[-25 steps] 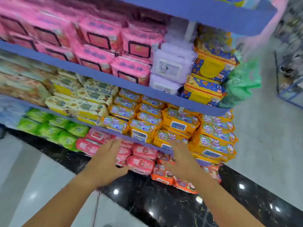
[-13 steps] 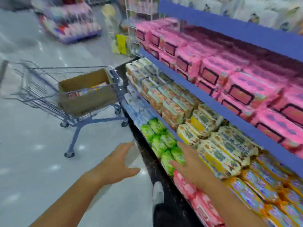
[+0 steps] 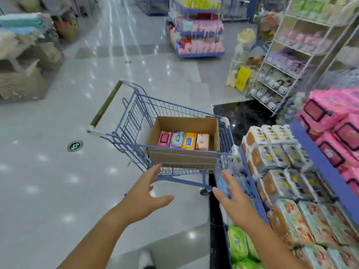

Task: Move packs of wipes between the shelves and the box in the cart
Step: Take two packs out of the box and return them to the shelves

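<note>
Floor marker (image 3: 75,146): round, green, set in the tiles left of the cart.

Cart (image 3: 136,113): blue wire, standing on the floor beside the shelves, handle to the left.

Box (image 3: 186,124): cardboard, open-topped, inside the cart basket. Four packs stand in a row against its near wall: pink pack (image 3: 164,139), blue pack (image 3: 177,140), orange pack (image 3: 189,141), peach pack (image 3: 202,141), each touching the next.

Left hand (image 3: 143,199): fingers spread and relaxed, holding nothing, fingertips near the cart's near end; contact cannot be told.

Right hand (image 3: 233,200): fingers spread, holding nothing, just beside the shelf edge.

Shelves (image 3: 318,166): blue, stocked with white packs (image 3: 272,152), pink packs (image 3: 334,121) above, green packs (image 3: 238,243) at the bottom.
</note>
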Demonstrator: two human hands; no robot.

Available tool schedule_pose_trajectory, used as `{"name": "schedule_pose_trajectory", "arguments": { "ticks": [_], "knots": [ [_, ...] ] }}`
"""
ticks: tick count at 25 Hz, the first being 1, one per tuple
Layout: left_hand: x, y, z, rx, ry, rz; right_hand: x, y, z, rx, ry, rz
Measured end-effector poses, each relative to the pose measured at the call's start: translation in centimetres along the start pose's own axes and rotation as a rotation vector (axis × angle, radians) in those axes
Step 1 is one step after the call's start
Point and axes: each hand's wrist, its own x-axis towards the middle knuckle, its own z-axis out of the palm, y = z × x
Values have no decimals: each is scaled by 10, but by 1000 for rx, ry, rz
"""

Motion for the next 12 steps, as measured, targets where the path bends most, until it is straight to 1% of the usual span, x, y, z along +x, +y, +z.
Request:
{"name": "schedule_pose_trajectory", "arguments": {
  "ticks": [2,5,8,12],
  "knots": [
    [64,-13,-24,-25,17,20,62,-13,11,-3,-1,-24],
    [158,-31,-60,-72,-22,8,141,-28,22,-2,25,-12],
    [230,-29,-81,-126,-69,-51,201,-41,24,37,58,42],
    [331,-36,-86,-116,-121,-138,283,-40,20,53,26,99]
  ]
}}
